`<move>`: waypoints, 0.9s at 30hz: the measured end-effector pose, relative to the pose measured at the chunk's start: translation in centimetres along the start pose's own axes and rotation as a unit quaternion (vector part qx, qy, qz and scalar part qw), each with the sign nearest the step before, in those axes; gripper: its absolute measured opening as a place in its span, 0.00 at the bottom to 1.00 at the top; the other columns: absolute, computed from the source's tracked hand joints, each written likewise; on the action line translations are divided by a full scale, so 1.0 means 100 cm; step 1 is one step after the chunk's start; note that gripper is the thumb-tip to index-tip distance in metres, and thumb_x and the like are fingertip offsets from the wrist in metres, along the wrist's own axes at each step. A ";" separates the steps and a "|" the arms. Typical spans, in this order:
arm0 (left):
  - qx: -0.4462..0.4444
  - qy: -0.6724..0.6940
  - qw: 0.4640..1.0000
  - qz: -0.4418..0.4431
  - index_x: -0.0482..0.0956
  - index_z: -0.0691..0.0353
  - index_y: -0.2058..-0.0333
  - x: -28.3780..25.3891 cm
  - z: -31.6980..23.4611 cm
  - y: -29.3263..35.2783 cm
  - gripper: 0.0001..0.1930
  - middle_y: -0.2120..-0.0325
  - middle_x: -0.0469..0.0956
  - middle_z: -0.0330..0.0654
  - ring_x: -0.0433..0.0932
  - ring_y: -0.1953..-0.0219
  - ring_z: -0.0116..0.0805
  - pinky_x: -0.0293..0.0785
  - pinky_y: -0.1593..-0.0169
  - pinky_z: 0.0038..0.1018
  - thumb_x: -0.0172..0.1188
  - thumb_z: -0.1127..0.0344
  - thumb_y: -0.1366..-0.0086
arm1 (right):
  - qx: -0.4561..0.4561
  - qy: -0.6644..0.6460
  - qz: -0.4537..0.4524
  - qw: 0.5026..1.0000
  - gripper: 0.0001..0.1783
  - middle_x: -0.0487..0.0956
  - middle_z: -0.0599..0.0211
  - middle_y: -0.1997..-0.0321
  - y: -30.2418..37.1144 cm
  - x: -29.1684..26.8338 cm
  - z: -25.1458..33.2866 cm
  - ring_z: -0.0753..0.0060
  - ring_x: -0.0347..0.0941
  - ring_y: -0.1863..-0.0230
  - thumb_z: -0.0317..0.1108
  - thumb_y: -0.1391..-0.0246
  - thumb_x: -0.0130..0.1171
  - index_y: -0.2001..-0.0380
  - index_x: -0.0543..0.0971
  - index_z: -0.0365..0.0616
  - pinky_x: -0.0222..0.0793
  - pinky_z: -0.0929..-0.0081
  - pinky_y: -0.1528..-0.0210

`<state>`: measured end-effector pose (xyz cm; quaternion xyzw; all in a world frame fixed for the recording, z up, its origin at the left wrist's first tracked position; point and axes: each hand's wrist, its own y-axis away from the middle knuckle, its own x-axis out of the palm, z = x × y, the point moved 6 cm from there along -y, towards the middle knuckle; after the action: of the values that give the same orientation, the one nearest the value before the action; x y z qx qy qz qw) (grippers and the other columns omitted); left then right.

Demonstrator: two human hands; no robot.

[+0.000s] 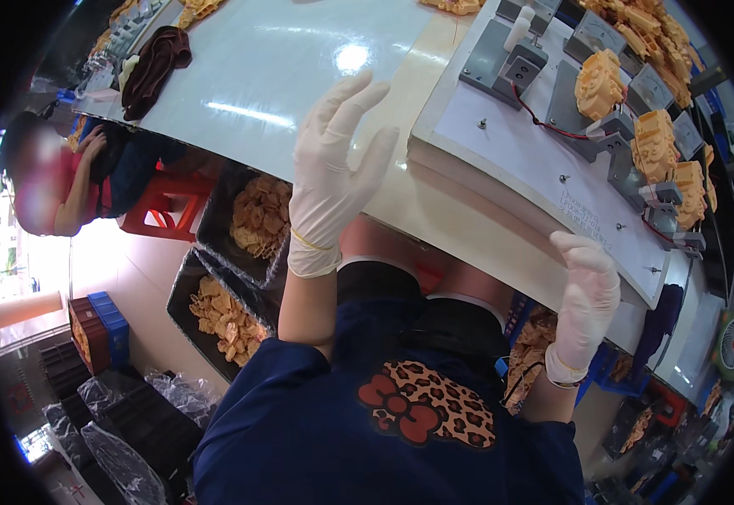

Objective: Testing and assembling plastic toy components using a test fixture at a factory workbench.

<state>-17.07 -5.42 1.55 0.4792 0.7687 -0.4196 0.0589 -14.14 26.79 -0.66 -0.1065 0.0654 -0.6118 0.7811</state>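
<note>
My left hand [333,172], in a white glove, is raised over the front edge of the white table [240,80]. Its fingers and thumb are spread, and nothing is in it. My right hand [587,295], gloved too, hovers by the near edge of a white-topped fixture board [501,164]. Its fingers curve loosely, with no object visible in them. On the board stand grey metal clamps with red and black wires. Yellow-orange moulded plastic parts [600,84] sit at these clamps, beside small panel meters [596,35].
More moulded parts [645,34] are piled behind the fixture. A dark brown cloth [156,71] lies at the table's far left. Black bins [183,307] of parts stand on the floor at left. A person [55,177] sits near a red stool [165,198]. A fan [733,343] is far right.
</note>
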 end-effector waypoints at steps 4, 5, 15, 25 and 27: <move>0.041 0.011 0.999 -0.005 0.79 0.61 0.45 0.002 -0.003 -0.001 0.23 0.42 0.76 0.52 0.73 0.39 0.51 0.68 0.36 0.39 0.66 0.68 0.39 | 0.003 0.063 0.034 0.997 0.21 0.77 0.56 0.44 -0.004 0.039 0.025 0.64 0.72 0.40 0.34 0.51 0.70 0.53 0.80 0.42 0.65 0.64 0.36; 0.046 0.021 0.999 -0.003 0.79 0.61 0.44 0.000 -0.002 0.000 0.23 0.42 0.76 0.52 0.73 0.39 0.52 0.68 0.36 0.39 0.66 0.68 0.39 | 0.011 0.073 0.038 0.997 0.21 0.77 0.57 0.44 -0.003 0.045 0.027 0.64 0.71 0.40 0.33 0.52 0.70 0.53 0.80 0.42 0.65 0.66 0.37; 0.031 0.093 0.994 -0.046 0.79 0.61 0.44 0.016 -0.024 -0.012 0.23 0.43 0.76 0.55 0.74 0.41 0.51 0.69 0.38 0.40 0.65 0.68 0.39 | -0.246 0.285 0.162 0.912 0.15 0.76 0.70 0.67 -0.021 0.133 0.028 0.63 0.74 0.67 0.32 0.58 0.76 0.66 0.82 0.48 0.69 0.67 0.64; 0.076 0.089 0.989 -0.091 0.79 0.60 0.45 0.023 -0.036 -0.020 0.23 0.44 0.76 0.57 0.76 0.45 0.53 0.70 0.41 0.41 0.66 0.68 0.40 | -0.328 0.351 0.181 0.858 0.14 0.70 0.71 0.70 -0.011 0.175 0.004 0.62 0.71 0.68 0.34 0.54 0.71 0.65 0.76 0.50 0.65 0.65 0.66; 0.070 0.078 0.990 -0.094 0.79 0.60 0.45 0.023 -0.034 -0.019 0.24 0.45 0.77 0.57 0.76 0.45 0.53 0.69 0.40 0.42 0.67 0.68 0.41 | -0.321 0.309 0.225 0.867 0.13 0.70 0.70 0.71 -0.009 0.178 0.008 0.61 0.70 0.68 0.32 0.54 0.70 0.66 0.76 0.49 0.65 0.65 0.66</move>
<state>-18.78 -1.77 3.76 0.4388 0.7814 -0.4374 -0.0745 -10.47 9.37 0.80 -0.1397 0.5182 -0.3667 0.7599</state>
